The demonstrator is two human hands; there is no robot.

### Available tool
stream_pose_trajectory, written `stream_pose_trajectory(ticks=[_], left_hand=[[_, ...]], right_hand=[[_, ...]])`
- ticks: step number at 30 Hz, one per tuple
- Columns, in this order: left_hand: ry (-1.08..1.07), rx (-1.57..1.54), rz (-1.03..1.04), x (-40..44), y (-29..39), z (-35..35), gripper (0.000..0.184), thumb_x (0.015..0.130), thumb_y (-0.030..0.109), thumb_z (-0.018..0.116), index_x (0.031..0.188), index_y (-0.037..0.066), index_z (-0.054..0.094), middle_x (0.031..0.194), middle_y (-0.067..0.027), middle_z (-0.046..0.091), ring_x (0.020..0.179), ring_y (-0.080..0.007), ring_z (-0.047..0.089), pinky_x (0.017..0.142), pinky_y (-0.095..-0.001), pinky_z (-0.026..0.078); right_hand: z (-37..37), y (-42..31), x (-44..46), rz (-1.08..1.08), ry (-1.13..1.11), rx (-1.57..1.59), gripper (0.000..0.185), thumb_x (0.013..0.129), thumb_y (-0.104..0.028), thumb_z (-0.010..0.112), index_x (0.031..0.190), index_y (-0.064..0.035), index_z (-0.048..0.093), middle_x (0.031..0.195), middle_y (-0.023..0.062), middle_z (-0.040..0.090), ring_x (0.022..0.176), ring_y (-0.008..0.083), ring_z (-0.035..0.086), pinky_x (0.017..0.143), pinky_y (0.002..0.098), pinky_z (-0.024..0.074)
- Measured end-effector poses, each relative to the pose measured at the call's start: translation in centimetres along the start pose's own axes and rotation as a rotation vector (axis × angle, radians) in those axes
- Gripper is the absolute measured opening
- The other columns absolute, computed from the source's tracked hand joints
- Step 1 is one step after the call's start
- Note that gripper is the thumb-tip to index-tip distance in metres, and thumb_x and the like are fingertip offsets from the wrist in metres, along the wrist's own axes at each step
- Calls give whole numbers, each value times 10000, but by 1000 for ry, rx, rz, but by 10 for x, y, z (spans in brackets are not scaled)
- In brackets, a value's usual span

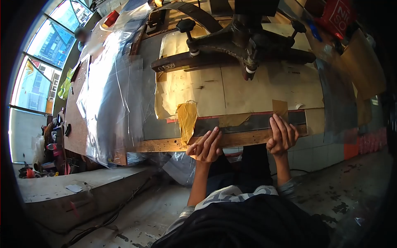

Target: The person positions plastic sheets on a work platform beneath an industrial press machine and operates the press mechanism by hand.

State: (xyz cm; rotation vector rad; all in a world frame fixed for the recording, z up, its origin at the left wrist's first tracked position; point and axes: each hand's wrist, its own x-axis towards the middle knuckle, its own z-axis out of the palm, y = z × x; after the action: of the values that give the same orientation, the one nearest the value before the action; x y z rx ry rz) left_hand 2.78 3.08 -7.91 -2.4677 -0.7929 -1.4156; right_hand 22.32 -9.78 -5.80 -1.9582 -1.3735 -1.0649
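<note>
Fingers of both hands rest at the near edge of the work table, and I judge this to be a placing or steadying step along that border. Taking the gap between the hands as my centre, I have my left hand at 8 o'clock, fingers slightly spread and angled forward over the wooden strip. My right hand sits at 3 o'clock, its longer fingers close together, their tips reaching the dark band just below the tan patch. I see nothing pinched in either; whether the thumbs press from below, I cannot tell. Pale sheeting lies flat at 12 o'clock, its near edge beside the dark band, with the black metal frame standing over its far part. At 10 o'clock, just beyond my left hand, a yellow piece hangs across the band onto the wood, wrinkled. From this pose, I judge that any move at the border calls for light, even fingertip pressure, with the left hand kept off that yellow piece, since a sideways brush could crease or drag it, and the right staying square to the patch.
</note>
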Motion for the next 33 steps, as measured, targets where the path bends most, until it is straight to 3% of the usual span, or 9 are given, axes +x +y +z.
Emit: stream_pose_trajectory(ticks=[4, 8, 13, 16, 25, 30, 33], left_hand=[[3, 9, -5, -2, 0, 1, 443, 1030, 310, 307, 924, 206, 724, 1012, 67, 725, 905, -84, 652, 902, -305, 299], [-12, 1, -23, -12, -2, 4, 425, 1004, 316, 322, 970, 211, 732, 1048, 85, 717, 946, -54, 648, 991, -310, 239], [-3, 19, -11, -11, -2, 4, 425, 997, 307, 321, 954, 219, 734, 1053, 88, 715, 937, -49, 648, 986, -309, 244], [3, 21, -6, -11, -2, 4, 424, 995, 306, 321, 951, 219, 734, 1055, 90, 714, 934, -50, 648, 985, -307, 246], [-1, 15, -2, -11, -2, 4, 406, 990, 297, 339, 946, 214, 734, 1053, 89, 715, 931, -61, 650, 986, -309, 249], [1, 8, -7, -9, -2, 4, 408, 992, 293, 340, 939, 215, 736, 1049, 89, 716, 926, -60, 652, 979, -304, 252], [7, 14, -29, -4, 2, 2, 469, 1036, 328, 303, 881, 212, 731, 982, 73, 727, 879, -76, 657, 892, -301, 298]], right_hand=[[-1, 0, 1, 16, -6, 30, 531, 1005, -293, 235, 1017, -57, 710, 1046, 51, 710, 935, 196, 664, 845, 343, 429], [-2, 0, 3, 11, -12, 44, 502, 989, -269, 258, 1018, -49, 708, 1055, 58, 707, 928, 203, 664, 806, 334, 430], [-2, 0, 4, 7, -13, 41, 498, 986, -257, 258, 1026, -47, 707, 1058, 59, 706, 920, 202, 665, 796, 328, 429], [1, 1, 3, 10, 31, 31, 490, 982, -285, 274, 1011, -74, 716, 1011, 38, 719, 886, 175, 676, 727, 313, 422], [-1, 1, 3, 1, 4, 34, 501, 989, -260, 257, 1014, -46, 709, 1038, 62, 711, 908, 201, 667, 782, 323, 429], [2, 1, 3, 8, 35, 19, 491, 974, -276, 271, 1000, -80, 721, 1003, 30, 721, 875, 168, 677, 712, 311, 416], [0, 1, 2, 2, 19, 29, 486, 979, -253, 267, 1014, -60, 712, 1029, 49, 714, 897, 191, 671, 761, 320, 427]])
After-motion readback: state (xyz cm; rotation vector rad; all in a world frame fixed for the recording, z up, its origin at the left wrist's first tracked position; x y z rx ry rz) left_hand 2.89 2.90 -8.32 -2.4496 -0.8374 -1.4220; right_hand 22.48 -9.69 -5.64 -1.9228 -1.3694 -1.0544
